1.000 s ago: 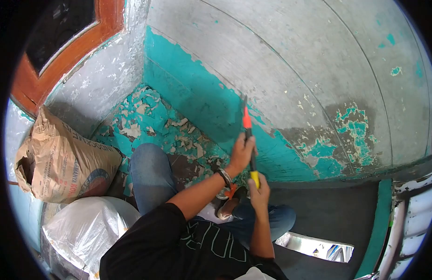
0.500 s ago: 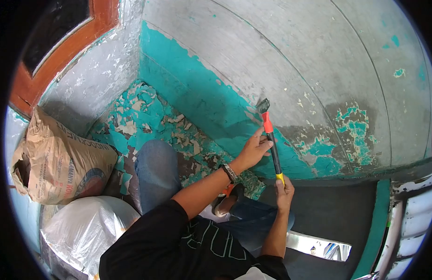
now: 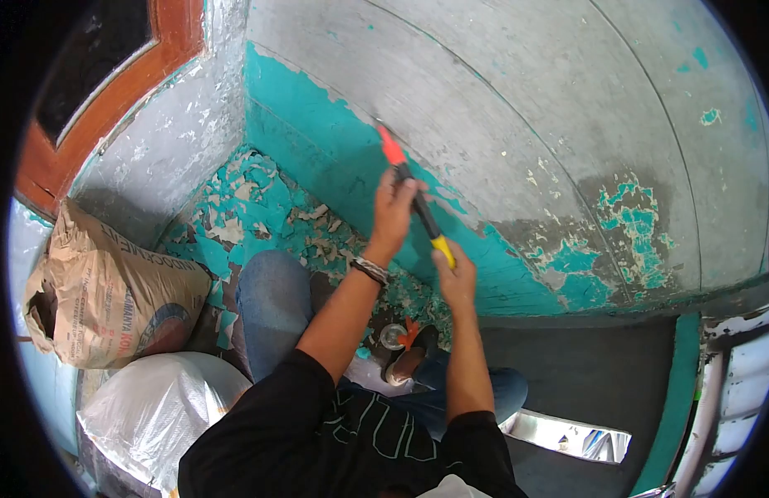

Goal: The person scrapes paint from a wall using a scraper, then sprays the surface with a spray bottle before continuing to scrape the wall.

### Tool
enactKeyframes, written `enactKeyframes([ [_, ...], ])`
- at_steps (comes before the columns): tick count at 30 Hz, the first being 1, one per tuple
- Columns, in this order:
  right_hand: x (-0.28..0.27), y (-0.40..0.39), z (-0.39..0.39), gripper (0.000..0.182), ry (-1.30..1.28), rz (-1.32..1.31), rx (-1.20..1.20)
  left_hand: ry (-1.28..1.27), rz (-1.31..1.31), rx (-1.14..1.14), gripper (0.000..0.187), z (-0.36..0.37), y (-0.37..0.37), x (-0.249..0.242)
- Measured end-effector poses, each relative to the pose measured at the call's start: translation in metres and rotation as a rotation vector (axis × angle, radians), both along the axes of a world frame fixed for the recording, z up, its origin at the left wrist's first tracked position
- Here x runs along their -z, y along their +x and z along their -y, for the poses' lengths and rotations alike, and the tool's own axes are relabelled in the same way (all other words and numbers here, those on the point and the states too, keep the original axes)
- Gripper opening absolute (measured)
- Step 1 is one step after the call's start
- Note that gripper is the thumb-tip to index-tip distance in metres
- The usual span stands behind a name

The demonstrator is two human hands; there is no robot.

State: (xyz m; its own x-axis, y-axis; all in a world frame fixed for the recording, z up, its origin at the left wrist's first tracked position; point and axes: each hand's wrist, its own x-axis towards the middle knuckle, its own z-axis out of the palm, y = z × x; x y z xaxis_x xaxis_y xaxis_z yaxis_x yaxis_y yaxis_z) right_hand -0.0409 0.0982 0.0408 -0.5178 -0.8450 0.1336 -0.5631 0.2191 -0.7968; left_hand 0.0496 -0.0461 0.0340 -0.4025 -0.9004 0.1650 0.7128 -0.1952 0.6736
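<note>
Closest in, your black shirt [image 3: 351, 432] fills the bottom of the view, with your jeans-clad knee [image 3: 272, 303] bent up to the left and a sandalled foot [image 3: 409, 361] below your arms. Left of that sit a white plastic sack [image 3: 152, 407] and, beyond it, a brown paper cement bag [image 3: 102, 286] slumped against the side wall.

Both of your hands are on the paint scraper [image 3: 413, 199]. Your right hand [image 3: 457, 278] is the nearer one; its grip is closed around the yellow butt of the handle. Your left hand [image 3: 393, 212], with a bracelet [image 3: 369, 270] at the wrist, sits further up, fingers wrapped over the black middle of the shaft. The scraper's long axis runs from the yellow end at lower right up and away to the orange neck at upper left, so the blade end lies ahead of both grips, beyond the left hand. The blade itself is too blurred to make out, but it meets the wall just where the turquoise paint [image 3: 318, 124] gives way to bare grey plaster [image 3: 501, 91].

On the floor beyond your knee lie loose paint flakes [image 3: 260, 207], heaped in the corner. Furthest off, at the upper left, is an orange-brown wooden frame [image 3: 110, 91].
</note>
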Motion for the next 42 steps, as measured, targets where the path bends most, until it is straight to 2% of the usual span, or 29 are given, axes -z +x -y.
enactKeyframes([
  [1,0.002,0.010,0.011,0.033,-0.006,0.005,0.002,0.072,-0.001,-0.085,0.034,0.008,0.008,-0.001],
  [3,0.000,0.027,0.026,0.033,-0.129,-0.248,-0.088,0.137,0.002,-0.172,0.032,0.016,0.021,0.000],
  [4,-0.012,0.037,0.022,0.033,-0.012,-0.324,-0.068,0.196,0.006,-0.224,0.031,0.018,0.025,0.003],
  [7,-0.022,0.044,-0.010,0.034,0.058,-0.451,-0.002,0.255,0.019,-0.283,0.031,0.016,0.025,0.012],
  [9,-0.025,0.035,-0.044,0.035,0.057,-0.536,0.046,0.281,0.059,-0.145,0.033,0.003,0.016,0.020],
  [10,-0.028,0.031,-0.061,0.036,0.066,-0.578,0.082,0.285,0.058,-0.144,0.033,-0.006,0.011,0.022],
  [12,-0.038,0.024,-0.091,0.038,0.076,-0.623,0.121,0.321,0.100,0.078,0.035,-0.026,0.000,0.020],
  [13,-0.043,0.020,-0.104,0.037,0.088,-0.637,0.151,0.322,0.097,0.079,0.035,-0.035,-0.005,0.017],
  [15,-0.051,0.013,-0.124,0.037,0.102,-0.652,0.187,0.327,0.127,0.274,0.036,-0.050,-0.013,0.010],
  [21,-0.065,-0.001,-0.159,0.037,0.128,-0.752,0.269,0.262,0.165,0.499,0.034,-0.075,-0.031,0.009],
  [39,-0.059,-0.018,-0.133,0.040,0.175,-0.808,0.237,0.388,0.119,0.465,0.032,-0.054,-0.034,0.029],
  [42,-0.056,-0.020,-0.130,0.041,0.179,-0.807,0.232,0.337,0.123,0.469,0.032,-0.052,-0.034,0.033],
])
